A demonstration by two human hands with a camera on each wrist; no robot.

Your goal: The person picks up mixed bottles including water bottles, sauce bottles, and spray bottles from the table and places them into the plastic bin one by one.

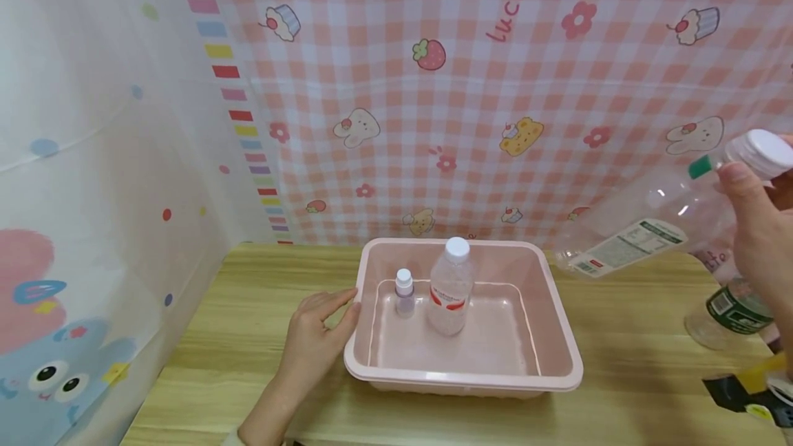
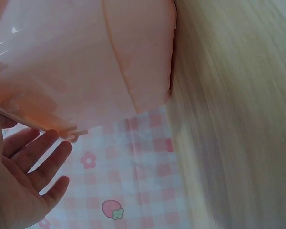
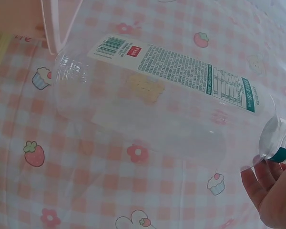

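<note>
My right hand (image 1: 765, 226) grips a large clear plastic bottle (image 1: 644, 226) by its neck, below the white cap. The bottle is tilted, its base pointing down and left near the right rim of a pink plastic basin (image 1: 560, 380). In the right wrist view, the bottle (image 3: 162, 138) shows a white and green label, and my fingers lie at its neck. My left hand (image 1: 319, 332) touches the basin's left rim with its fingertips; in the left wrist view, the fingers (image 2: 33, 152) are spread and lightly bent beside the rim. Inside the basin stand a clear bottle (image 1: 451, 288) and a small white-capped bottle (image 1: 405, 294).
Another clear bottle with a green label (image 1: 731, 315) stands at the right, partly behind my right hand. A black and yellow object (image 1: 743, 391) is at the lower right. The wooden table (image 1: 248, 315) ends against a pink checked cloth (image 1: 384, 88).
</note>
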